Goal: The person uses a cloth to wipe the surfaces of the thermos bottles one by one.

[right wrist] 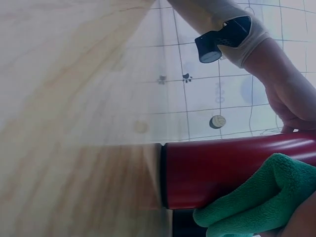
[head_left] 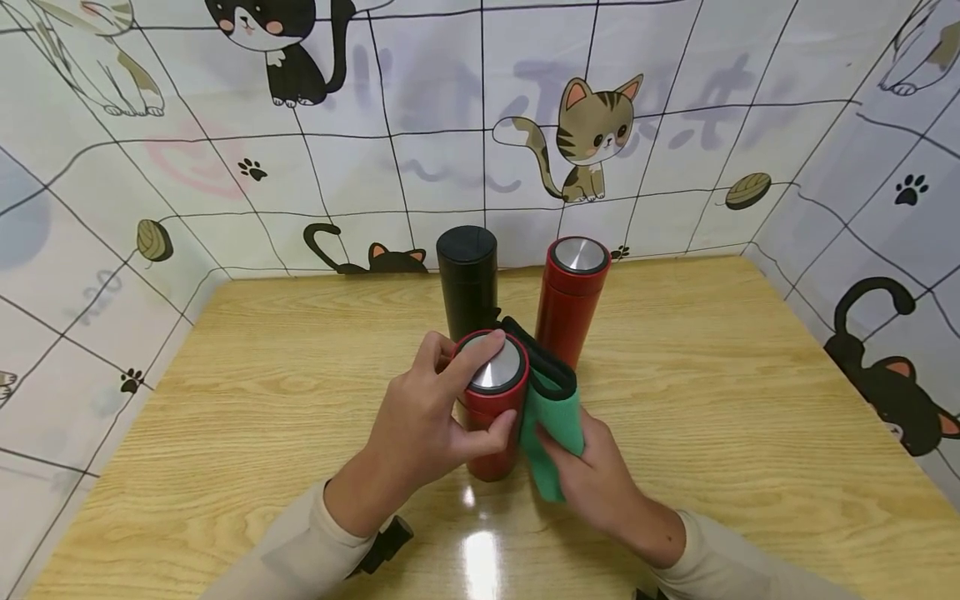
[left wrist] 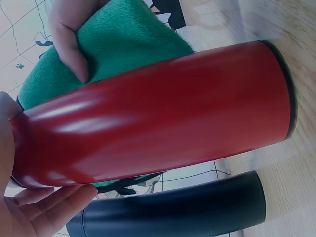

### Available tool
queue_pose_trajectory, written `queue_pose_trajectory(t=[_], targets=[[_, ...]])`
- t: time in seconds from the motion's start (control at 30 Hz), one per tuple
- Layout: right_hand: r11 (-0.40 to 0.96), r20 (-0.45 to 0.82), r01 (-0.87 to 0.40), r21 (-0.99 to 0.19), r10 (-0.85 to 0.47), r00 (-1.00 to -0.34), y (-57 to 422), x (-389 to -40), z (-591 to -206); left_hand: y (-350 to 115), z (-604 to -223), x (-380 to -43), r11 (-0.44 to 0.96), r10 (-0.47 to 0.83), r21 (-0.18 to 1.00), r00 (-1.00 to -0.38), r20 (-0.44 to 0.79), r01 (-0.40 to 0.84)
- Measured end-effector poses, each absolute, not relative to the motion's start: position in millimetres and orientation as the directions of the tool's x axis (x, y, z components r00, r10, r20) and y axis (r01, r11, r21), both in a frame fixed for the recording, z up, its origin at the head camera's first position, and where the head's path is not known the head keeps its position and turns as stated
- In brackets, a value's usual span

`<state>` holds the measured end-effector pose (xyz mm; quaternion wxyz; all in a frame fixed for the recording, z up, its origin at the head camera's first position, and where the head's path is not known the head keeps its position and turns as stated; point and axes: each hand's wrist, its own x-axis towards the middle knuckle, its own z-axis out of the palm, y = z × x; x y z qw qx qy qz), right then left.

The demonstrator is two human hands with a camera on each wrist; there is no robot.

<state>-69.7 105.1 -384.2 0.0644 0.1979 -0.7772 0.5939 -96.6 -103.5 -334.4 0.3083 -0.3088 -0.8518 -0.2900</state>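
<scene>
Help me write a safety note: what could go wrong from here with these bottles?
The front red bottle could tip or twist, since the left hand grips it near the top while the right hand holds the green cloth against its side. A wide swing might knock the black bottle or the rear red bottle, both standing close behind. The left hand also touches the metal lid, perhaps leaving smudges.

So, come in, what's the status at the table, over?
Left hand gripping front flask near its top. Right hand holding cloth against its side. Black flask and rear red flask behind; neither seems in the way.
</scene>
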Motion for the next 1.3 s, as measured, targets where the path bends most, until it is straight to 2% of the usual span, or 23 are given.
queue_pose_trajectory(t=[0.27,0.53,0.73,0.87,1.03,1.3], targets=[[0.165,0.441,-0.471,-0.866,-0.191,-0.877,106,-65,-376,-102,-333,-96,0.653,0.344,0.299,-0.624,0.701,0.696],[0.258,0.3,-0.351,-0.9,-0.217,-0.929,103,-69,-380,-101,-332,-93,0.67,0.349,0.306,-0.651,0.674,0.676],[0.339,0.251,-0.329,-0.881,-0.252,-0.935,102,-74,-386,-100,-331,-93,0.656,0.353,0.322,-0.655,0.668,0.682],[0.343,0.218,-0.312,-0.886,-0.284,-0.934,103,-76,-388,-100,-331,-91,0.648,0.354,0.341,-0.666,0.657,0.681],[0.295,0.291,-0.38,-0.876,-0.305,-0.907,104,-74,-386,-100,-330,-91,0.654,0.35,0.336,-0.664,0.66,0.678],[0.287,0.426,-0.485,-0.826,-0.244,-0.871,106,-66,-376,-99,-331,-93,0.677,0.319,0.321,-0.657,0.683,0.662]])
